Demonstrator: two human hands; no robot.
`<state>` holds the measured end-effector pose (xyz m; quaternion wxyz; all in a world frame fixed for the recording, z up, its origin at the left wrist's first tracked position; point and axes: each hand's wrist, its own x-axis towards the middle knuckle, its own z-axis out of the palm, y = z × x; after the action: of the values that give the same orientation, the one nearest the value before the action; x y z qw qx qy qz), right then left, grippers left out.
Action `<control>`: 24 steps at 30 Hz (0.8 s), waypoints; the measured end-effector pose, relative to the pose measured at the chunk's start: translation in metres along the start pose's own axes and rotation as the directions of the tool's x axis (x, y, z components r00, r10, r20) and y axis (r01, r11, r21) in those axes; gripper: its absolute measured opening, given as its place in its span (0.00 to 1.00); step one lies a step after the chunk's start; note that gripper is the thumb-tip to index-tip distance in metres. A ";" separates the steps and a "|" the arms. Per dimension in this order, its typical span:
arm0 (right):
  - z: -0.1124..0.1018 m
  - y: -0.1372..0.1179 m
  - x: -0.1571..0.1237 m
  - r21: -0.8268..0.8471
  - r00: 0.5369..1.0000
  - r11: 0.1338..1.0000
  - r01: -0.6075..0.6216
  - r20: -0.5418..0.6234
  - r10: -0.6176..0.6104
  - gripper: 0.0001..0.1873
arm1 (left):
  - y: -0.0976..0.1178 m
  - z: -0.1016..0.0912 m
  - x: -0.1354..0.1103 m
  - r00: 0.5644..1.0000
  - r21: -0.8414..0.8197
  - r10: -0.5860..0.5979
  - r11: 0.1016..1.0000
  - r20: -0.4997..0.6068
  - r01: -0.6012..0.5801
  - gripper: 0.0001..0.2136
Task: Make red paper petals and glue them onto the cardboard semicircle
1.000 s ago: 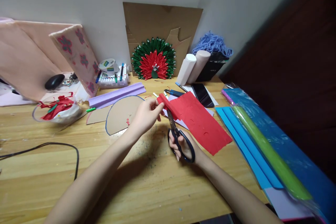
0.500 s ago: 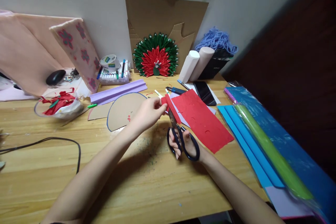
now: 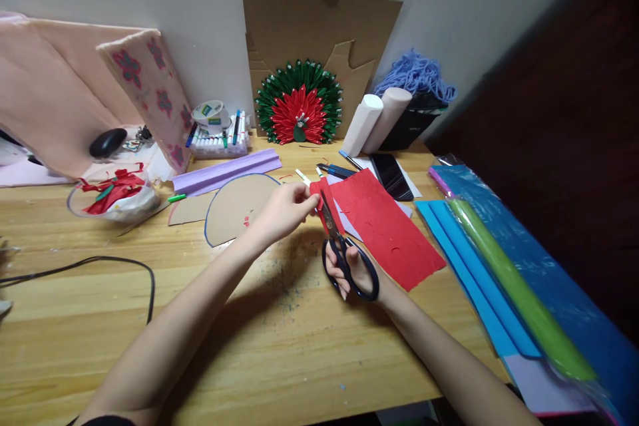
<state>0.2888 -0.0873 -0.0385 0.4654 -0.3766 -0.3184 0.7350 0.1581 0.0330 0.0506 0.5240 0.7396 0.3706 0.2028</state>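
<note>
The desk (image 3: 279, 359) offers its widest open room on the near side of both sets of fingers, between the forearms, and its near edge runs nearer the body than the fingers. Well to the right of the right fingers, the blue wrapped sheets (image 3: 529, 239) close off that side. The red sheet (image 3: 389, 226) lies just beyond and to the right of the right fingers, so swinging the cut that way would likely catch its edge. Left of the left fingers, the cardboard piece (image 3: 234, 210) lies partly behind the hand, leaving less free space there than nearer the body. The scissors (image 3: 330, 223) point away from the body, their loops gripped by the right fingers (image 3: 333, 267) (how far the blades stand apart, I cannot tell). Those blades meet the folded red strip (image 3: 333, 203), which the left fingers (image 3: 310, 204) pinch at its left end. A clean cut calls for squeezing the layers flat together, keeping the left fingertips, now very near the blades, out of their line, and turning the paper rather than twisting the right wrist. Smallest, the pale pens (image 3: 302, 177) lie just beyond the left fingers; keeping the strip raised clear of them should stop it dragging.
</note>
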 end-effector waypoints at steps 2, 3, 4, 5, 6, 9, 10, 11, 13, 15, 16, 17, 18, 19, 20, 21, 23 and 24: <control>0.001 -0.002 -0.001 -0.003 1.000 1.000 0.001 -0.008 -0.002 0.33 | -0.001 -0.001 0.000 1.000 0.006 0.016 1.000 -0.009 -0.016 0.09; 0.001 -0.002 -0.001 -0.004 1.000 1.000 0.006 -0.013 -0.006 0.33 | -0.001 -0.001 0.000 1.000 0.008 0.023 1.000 -0.012 -0.022 0.09; 0.002 -0.003 -0.001 -0.005 1.000 1.000 0.012 -0.016 -0.012 0.33 | -0.001 -0.001 0.000 1.000 0.009 0.028 1.000 -0.014 -0.027 0.09; 0.003 -0.003 -0.002 -0.006 1.000 1.000 0.018 -0.017 -0.018 0.33 | -0.001 -0.001 0.000 0.999 0.008 0.031 0.999 -0.014 -0.031 0.09; 0.003 -0.003 -0.002 -0.005 1.000 1.000 0.021 -0.015 -0.021 0.33 | -0.001 -0.001 0.000 0.999 0.005 0.031 0.999 -0.014 -0.031 0.09; 0.001 0.000 0.000 0.026 0.999 0.999 0.029 0.023 -0.029 0.35 | 0.001 0.000 -0.001 0.999 0.006 0.033 0.999 0.000 -0.033 0.09; 0.000 0.001 0.001 0.042 0.999 0.999 0.032 0.037 -0.034 0.36 | 0.001 0.001 -0.001 0.999 0.014 0.035 0.999 0.010 -0.035 0.09; -0.001 0.003 0.002 0.059 0.998 0.998 0.035 0.050 -0.038 0.36 | 0.001 0.002 -0.001 0.999 0.026 0.037 0.999 0.024 -0.037 0.09; -0.003 0.005 0.005 0.089 0.996 0.995 0.037 0.073 -0.044 0.36 | 0.000 0.003 -0.001 0.998 0.049 0.046 0.998 0.046 -0.049 0.09; -0.004 0.006 0.006 0.109 0.996 0.993 0.033 0.085 -0.042 0.36 | -0.001 0.004 -0.001 0.997 0.052 0.056 0.997 0.060 -0.059 0.09; -0.004 0.006 0.006 0.118 0.996 0.993 0.030 0.081 -0.040 0.35 | -0.002 0.004 -0.001 0.996 0.049 0.057 0.997 0.063 -0.060 0.09; -0.003 0.006 0.006 0.125 0.997 0.992 0.027 0.072 -0.037 0.35 | -0.002 0.004 -0.001 0.996 0.044 0.058 0.997 0.063 -0.060 0.09; -0.002 0.005 0.005 0.128 0.998 0.991 0.026 0.057 -0.033 0.34 | -0.002 0.004 -0.001 0.996 0.039 0.058 0.997 0.062 -0.060 0.09; 0.000 0.005 0.005 0.126 0.999 0.992 0.027 0.037 -0.032 0.34 | -0.002 0.004 -0.001 0.997 0.036 0.057 0.998 0.061 -0.059 0.09; 0.002 0.004 0.004 0.118 0.999 0.993 0.032 0.014 -0.034 0.33 | -0.001 0.004 -0.001 0.997 0.032 0.057 0.998 0.056 -0.059 0.09; 0.003 0.003 0.003 0.104 0.999 0.994 0.039 -0.007 -0.038 0.33 | -0.001 0.004 -0.001 0.997 0.028 0.056 0.998 0.052 -0.057 0.09; 0.006 0.001 0.001 0.068 0.998 0.996 0.053 -0.043 -0.050 0.33 | 0.000 0.004 -0.001 0.998 0.015 0.047 0.999 0.050 -0.048 0.10; 0.007 0.000 0.001 0.052 0.997 0.997 0.057 -0.054 -0.054 0.33 | 0.001 0.004 -0.001 0.998 0.008 0.042 0.999 0.050 -0.043 0.10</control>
<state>0.2828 -0.0872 -0.0355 0.5037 -0.3740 -0.2965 0.7201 0.1605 0.0294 0.0500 0.5252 0.7544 0.3427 0.1938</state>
